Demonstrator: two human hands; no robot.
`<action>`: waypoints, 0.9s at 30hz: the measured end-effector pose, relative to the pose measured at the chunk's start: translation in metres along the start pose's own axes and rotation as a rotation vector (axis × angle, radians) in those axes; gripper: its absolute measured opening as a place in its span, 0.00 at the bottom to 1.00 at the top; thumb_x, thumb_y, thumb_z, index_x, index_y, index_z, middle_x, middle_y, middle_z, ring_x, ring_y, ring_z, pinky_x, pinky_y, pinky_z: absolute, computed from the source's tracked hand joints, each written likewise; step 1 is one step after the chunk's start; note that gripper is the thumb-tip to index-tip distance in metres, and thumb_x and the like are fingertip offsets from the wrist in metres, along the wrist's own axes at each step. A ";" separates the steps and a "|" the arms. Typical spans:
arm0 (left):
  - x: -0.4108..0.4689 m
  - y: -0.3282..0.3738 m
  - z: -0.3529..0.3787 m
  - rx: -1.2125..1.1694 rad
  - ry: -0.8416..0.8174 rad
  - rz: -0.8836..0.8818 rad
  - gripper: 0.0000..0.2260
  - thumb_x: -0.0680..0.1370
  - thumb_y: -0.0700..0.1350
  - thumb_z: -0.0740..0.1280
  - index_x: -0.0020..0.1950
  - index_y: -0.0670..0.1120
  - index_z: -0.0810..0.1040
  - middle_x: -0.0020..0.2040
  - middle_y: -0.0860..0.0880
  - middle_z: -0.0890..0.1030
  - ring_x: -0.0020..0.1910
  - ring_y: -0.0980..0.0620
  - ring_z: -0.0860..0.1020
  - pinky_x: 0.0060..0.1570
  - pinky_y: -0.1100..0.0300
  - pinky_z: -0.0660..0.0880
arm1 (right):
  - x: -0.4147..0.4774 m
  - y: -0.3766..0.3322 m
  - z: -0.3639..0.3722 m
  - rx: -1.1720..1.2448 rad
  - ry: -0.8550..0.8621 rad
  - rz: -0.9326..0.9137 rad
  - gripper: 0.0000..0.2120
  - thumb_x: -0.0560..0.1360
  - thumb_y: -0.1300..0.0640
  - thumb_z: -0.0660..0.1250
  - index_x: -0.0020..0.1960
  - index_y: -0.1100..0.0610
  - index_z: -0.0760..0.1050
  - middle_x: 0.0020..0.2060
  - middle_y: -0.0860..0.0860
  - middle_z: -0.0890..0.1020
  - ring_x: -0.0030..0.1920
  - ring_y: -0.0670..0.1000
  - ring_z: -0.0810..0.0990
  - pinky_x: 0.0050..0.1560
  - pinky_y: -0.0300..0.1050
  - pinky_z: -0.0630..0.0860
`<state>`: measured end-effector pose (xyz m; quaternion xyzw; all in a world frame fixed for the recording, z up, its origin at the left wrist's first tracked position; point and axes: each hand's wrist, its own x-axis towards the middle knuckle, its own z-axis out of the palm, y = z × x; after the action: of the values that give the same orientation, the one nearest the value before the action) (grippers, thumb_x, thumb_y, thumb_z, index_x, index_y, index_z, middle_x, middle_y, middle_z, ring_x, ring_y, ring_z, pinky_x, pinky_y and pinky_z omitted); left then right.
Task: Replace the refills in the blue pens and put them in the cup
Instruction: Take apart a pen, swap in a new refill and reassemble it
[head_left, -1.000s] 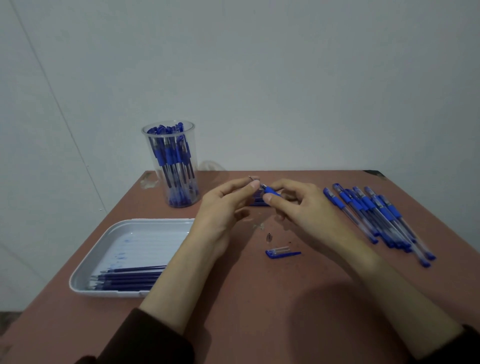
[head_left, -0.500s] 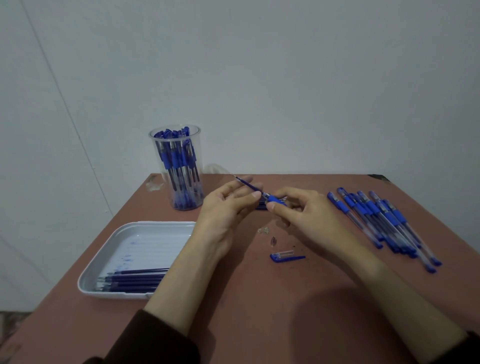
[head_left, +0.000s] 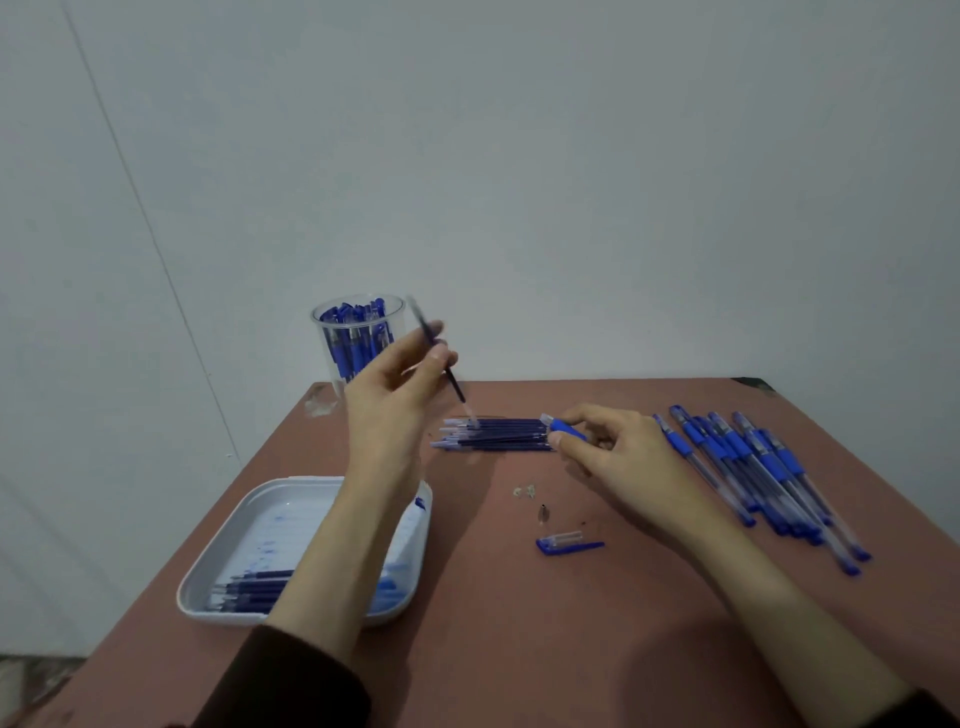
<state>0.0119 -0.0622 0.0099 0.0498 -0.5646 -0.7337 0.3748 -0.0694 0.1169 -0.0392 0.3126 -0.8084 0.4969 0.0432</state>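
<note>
My left hand (head_left: 397, 384) is raised above the table and pinches a thin dark blue refill (head_left: 454, 383), which points down to the right. My right hand (head_left: 618, 454) rests low on the table and grips the blue-gripped pen barrel (head_left: 563, 428); most of the barrel is hidden in the palm. A bundle of new refills (head_left: 493, 435) lies between the hands. The clear cup (head_left: 358, 343), full of blue pens, stands at the back left, partly behind my left hand. A row of blue pens (head_left: 758, 467) lies to the right.
A white tray (head_left: 218, 566) with several refills sits at the front left under my left forearm. A blue pen cap (head_left: 569, 544), a small tip piece (head_left: 543, 513) and a small bit of debris (head_left: 524, 491) lie mid-table. The table's back edge meets the wall.
The refill has come out of the barrel: my left hand lifted it up and left toward the cup, while my right hand kept the barrel low. The view also shifted downward.
</note>
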 end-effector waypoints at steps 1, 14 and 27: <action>0.003 0.002 0.003 0.219 -0.050 0.080 0.09 0.76 0.36 0.67 0.53 0.47 0.81 0.42 0.52 0.82 0.39 0.62 0.79 0.38 0.71 0.74 | 0.001 0.002 -0.001 -0.009 0.030 0.009 0.03 0.74 0.50 0.69 0.42 0.47 0.81 0.27 0.52 0.75 0.31 0.48 0.72 0.35 0.48 0.71; 0.081 -0.067 0.030 1.348 -0.637 0.170 0.08 0.74 0.35 0.68 0.50 0.43 0.83 0.47 0.45 0.84 0.44 0.52 0.79 0.46 0.64 0.72 | 0.000 0.002 -0.002 -0.267 0.063 -0.012 0.05 0.74 0.45 0.66 0.39 0.40 0.74 0.28 0.50 0.76 0.31 0.49 0.74 0.33 0.50 0.74; 0.091 -0.081 0.030 1.286 -0.772 -0.042 0.17 0.72 0.31 0.59 0.50 0.43 0.84 0.50 0.46 0.84 0.50 0.52 0.79 0.50 0.66 0.73 | -0.001 0.007 0.008 -0.332 0.061 -0.049 0.05 0.73 0.43 0.64 0.48 0.41 0.73 0.30 0.44 0.77 0.33 0.45 0.76 0.36 0.50 0.77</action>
<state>-0.1082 -0.0869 -0.0178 0.0088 -0.9722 -0.2316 0.0329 -0.0703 0.1133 -0.0493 0.3055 -0.8698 0.3645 0.1311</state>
